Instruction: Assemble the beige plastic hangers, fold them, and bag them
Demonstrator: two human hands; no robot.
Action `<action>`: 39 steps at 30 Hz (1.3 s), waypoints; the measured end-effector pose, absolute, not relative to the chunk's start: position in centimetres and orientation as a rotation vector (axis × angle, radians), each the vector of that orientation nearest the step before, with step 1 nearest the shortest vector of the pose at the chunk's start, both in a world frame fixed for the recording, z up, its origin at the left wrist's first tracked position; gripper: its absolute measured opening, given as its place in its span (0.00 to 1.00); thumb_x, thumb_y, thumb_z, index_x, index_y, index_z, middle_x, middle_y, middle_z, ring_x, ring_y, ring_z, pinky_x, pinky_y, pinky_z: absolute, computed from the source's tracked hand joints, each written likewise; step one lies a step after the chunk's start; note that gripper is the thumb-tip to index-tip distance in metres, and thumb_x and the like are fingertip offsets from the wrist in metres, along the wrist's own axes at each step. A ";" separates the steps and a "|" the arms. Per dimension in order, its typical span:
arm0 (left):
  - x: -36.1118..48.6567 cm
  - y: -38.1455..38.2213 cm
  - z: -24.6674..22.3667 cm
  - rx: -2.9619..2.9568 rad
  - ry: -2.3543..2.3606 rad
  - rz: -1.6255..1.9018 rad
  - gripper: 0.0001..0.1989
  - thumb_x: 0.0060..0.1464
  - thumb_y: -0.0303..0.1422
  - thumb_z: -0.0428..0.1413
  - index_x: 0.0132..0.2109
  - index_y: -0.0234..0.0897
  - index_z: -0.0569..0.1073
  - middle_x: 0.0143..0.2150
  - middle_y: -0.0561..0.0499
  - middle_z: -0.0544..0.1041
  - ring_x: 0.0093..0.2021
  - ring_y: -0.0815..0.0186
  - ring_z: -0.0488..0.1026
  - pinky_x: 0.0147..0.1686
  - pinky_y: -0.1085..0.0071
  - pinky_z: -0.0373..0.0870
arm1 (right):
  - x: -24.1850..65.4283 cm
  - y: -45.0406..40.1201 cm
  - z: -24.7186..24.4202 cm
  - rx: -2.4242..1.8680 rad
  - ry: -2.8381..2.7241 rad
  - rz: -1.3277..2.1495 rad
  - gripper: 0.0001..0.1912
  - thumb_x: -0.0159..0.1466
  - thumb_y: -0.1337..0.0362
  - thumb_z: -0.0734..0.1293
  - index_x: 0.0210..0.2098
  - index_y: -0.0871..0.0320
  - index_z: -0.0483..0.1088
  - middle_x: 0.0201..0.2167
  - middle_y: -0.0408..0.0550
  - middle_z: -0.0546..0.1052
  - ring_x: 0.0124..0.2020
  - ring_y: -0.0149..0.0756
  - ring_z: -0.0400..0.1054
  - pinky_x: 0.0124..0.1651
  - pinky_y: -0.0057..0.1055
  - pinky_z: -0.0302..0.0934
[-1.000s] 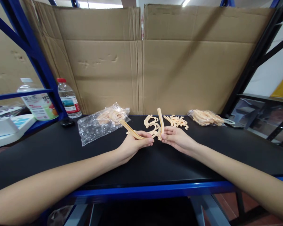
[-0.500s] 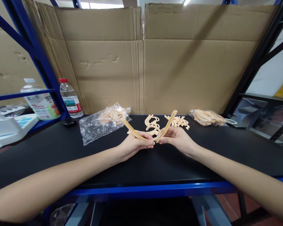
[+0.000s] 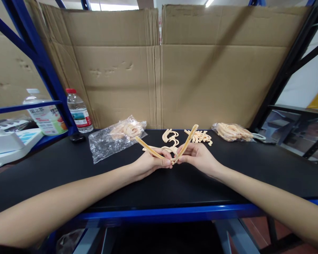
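Note:
My left hand (image 3: 155, 159) is closed in a pinch on a pale, tan-edged curved strip (image 3: 146, 145), which slants up to the left. My right hand (image 3: 194, 155) pinches a similar curved strip (image 3: 188, 140), slanting up to the right. The strips' lower ends come together between my fingertips, low over the black table; I cannot tell whether they are joined. Another pale curved band shows just behind the fingers. Beyond them lie several loose curved strips (image 3: 167, 135) and a heap of small knobbed pieces (image 3: 202, 137) of the same pale colour.
A crumpled clear bag (image 3: 106, 144) with pale rings lies on the left of the black table (image 3: 69, 169). A packed bag (image 3: 233, 132) sits at the right rear. Bottles, including a red-capped one (image 3: 79, 113), stand at the left; cardboard (image 3: 122, 70) rises behind.
Both strips' lower ends have drawn closer and now meet. The left strip has swung slightly lower, and the curved band behind my fingers has dropped a little.

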State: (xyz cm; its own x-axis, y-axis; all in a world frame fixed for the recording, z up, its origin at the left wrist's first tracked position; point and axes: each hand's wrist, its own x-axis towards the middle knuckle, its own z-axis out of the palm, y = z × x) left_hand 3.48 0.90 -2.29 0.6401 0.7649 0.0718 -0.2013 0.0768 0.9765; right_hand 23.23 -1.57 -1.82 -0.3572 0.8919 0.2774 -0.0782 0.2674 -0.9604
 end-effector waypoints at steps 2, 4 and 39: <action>3.4 1.0 -2.3 1.295 0.512 0.758 0.09 0.38 0.26 0.68 0.30 0.30 0.76 0.28 0.47 0.77 0.30 0.67 0.75 0.34 0.73 0.71 | 23.2 -1.7 -1.7 -0.788 -1.576 1.254 0.08 0.50 0.68 0.73 0.31 0.58 0.73 0.29 0.44 0.79 0.32 0.34 0.74 0.40 0.34 0.70; 3.4 1.0 -2.2 1.300 0.488 0.747 0.09 0.39 0.26 0.67 0.30 0.30 0.76 0.28 0.47 0.77 0.30 0.67 0.75 0.34 0.73 0.71 | 23.1 -1.8 -1.7 -0.793 -1.582 1.243 0.08 0.50 0.67 0.73 0.30 0.59 0.73 0.29 0.45 0.79 0.32 0.35 0.74 0.40 0.34 0.70; 0.4 4.4 1.0 1.182 0.976 0.994 0.11 0.40 0.19 0.65 0.27 0.30 0.69 0.33 0.44 0.78 0.30 0.69 0.77 0.32 0.80 0.73 | 31.3 3.4 0.3 -1.117 -1.796 0.963 0.13 0.44 0.62 0.77 0.28 0.60 0.75 0.21 0.43 0.75 0.23 0.31 0.69 0.28 0.28 0.63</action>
